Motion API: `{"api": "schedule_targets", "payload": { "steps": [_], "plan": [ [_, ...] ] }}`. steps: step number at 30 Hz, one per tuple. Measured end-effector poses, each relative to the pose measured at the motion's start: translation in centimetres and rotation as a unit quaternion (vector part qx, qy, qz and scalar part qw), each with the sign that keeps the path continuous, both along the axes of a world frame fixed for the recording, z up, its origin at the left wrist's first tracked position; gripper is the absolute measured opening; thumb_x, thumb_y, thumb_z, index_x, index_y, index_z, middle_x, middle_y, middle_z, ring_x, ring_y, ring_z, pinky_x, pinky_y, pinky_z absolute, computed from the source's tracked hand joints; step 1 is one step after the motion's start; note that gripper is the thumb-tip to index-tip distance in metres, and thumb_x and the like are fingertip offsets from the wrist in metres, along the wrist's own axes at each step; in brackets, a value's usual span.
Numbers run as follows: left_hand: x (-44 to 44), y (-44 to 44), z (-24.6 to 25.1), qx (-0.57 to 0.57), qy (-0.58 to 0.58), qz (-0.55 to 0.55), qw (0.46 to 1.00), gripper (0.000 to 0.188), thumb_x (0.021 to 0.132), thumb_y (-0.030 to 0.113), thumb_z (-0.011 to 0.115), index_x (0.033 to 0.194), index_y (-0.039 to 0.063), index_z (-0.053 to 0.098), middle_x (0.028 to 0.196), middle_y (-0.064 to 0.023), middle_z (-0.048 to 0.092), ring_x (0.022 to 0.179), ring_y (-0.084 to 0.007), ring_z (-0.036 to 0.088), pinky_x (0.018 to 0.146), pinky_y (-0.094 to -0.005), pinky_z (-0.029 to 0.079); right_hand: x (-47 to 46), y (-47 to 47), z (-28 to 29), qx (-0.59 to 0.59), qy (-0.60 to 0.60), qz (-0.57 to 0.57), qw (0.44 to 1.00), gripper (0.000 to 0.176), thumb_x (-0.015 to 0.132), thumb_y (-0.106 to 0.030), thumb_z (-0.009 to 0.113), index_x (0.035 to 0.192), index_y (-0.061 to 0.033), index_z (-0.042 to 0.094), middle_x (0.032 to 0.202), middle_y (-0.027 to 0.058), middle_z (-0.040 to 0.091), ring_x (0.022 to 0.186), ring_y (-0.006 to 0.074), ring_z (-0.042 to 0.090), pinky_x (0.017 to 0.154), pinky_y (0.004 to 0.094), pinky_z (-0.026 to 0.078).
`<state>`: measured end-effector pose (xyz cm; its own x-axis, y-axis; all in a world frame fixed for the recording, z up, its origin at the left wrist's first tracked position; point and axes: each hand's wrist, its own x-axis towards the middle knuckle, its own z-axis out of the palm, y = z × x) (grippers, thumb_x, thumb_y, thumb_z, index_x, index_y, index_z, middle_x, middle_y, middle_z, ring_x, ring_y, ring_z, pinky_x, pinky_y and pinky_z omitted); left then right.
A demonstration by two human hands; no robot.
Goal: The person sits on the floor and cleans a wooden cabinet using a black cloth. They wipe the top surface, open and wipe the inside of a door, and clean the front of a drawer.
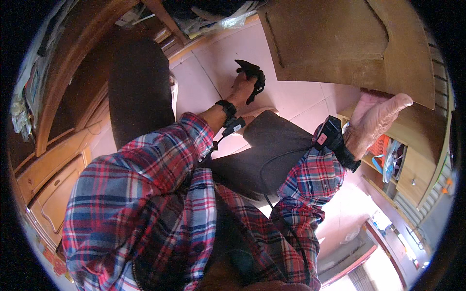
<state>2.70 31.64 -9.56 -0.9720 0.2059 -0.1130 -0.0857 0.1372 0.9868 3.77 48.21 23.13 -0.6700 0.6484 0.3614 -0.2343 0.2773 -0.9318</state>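
Observation:
My left hand point(244, 86) reaches down over the pink tiled floor point(204, 82), its fingers closed around a crumpled black item point(258, 82) that looks like cloth. Strapped to that wrist is a black band with a small device point(233, 125). At the right, my right hand point(373, 118) meets the lower edge of a brown wooden panel point(338, 47) with a carved groove. Its thumb sticks out sideways, while its fingers are hidden by the panel. Another black device point(329, 132) sits on the right wrist, with a cable running along the sleeve.
Wooden furniture with a carved door point(58, 196) stands at the left. On the right, a cabinet point(418, 163) has a shelf holding an orange basket point(378, 147) and blue items. Plastic bags point(233, 22) lie at the top. My dark-trousered legs point(255, 171) are bent below my arms.

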Motion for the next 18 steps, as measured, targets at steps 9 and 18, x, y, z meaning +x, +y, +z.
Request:
{"api": "schedule_targets", "payload": {
  "steps": [9,18],
  "plan": [
    [-3.2,10.6,0.7,0.31,-0.279,0.033,0.908,0.015,0.09,0.014,0.052,0.1,0.003,0.056,0.078,-0.0056,0.058,0.068,-0.0172,0.056,0.059,-0.0319,0.047,-0.2,-0.5,0.2,-0.013,-0.005,-0.011,1.0,0.089,0.087,-0.072,0.036,0.133,0.0039,0.038,0.133,0.0161,0.043,0.117,0.0256,0.045,0.099,0.0428,0.04],
    [-1.4,10.5,15.2,0.069,-0.12,0.059,0.989,0.022,0.088,0.013,0.057,0.1,-0.005,0.054,0.092,-0.0145,0.06,0.08,-0.0237,0.059,0.07,-0.0372,0.047,0.1,0.0,0.0,-0.006,0.009,-0.007,1.0,0.088,0.086,-0.072,0.039,0.125,0.0064,0.044,0.123,0.0149,0.05,0.11,0.023,0.048,0.095,0.0374,0.04]
  ]
}}
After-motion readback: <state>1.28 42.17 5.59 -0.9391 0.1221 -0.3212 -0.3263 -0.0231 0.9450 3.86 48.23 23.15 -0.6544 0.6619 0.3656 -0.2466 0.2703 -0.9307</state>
